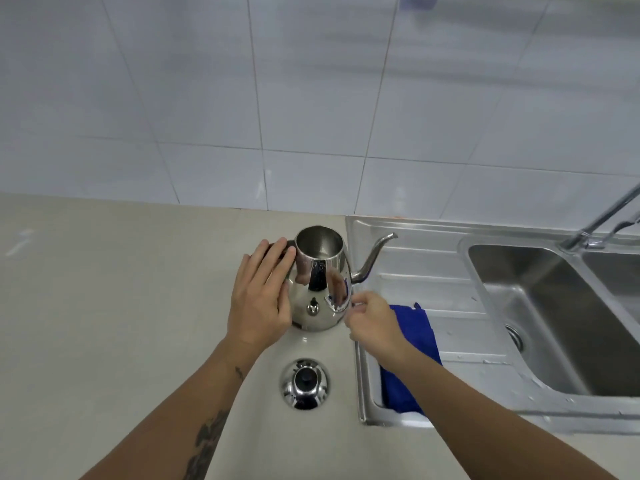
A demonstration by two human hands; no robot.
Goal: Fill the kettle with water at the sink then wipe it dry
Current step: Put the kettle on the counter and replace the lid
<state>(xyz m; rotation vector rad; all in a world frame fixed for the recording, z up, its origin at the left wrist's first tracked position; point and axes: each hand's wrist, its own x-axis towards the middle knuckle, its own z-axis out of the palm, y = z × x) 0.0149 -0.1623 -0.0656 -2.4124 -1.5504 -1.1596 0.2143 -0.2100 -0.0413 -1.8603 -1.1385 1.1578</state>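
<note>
A shiny steel kettle [318, 268] stands upright on the beige counter [121, 306], its top uncovered and its thin spout pointing right toward the sink. Its domed lid [304, 384] with a black knob lies on the counter nearer to me. My left hand [259, 296] lies against the kettle's left side, fingers over its dark handle. My right hand [372, 322] is at the kettle's lower right side, fingers curled together with nothing visible in them. A blue cloth [415, 327] lies on the drainboard under my right wrist, partly hidden by the forearm.
The steel drainboard [433, 265] adjoins the counter on the right, wet with drops. Beyond it are a deep sink basin [554, 306] with a drain and a faucet [602, 216] reaching over the basins. A white tiled wall backs the counter.
</note>
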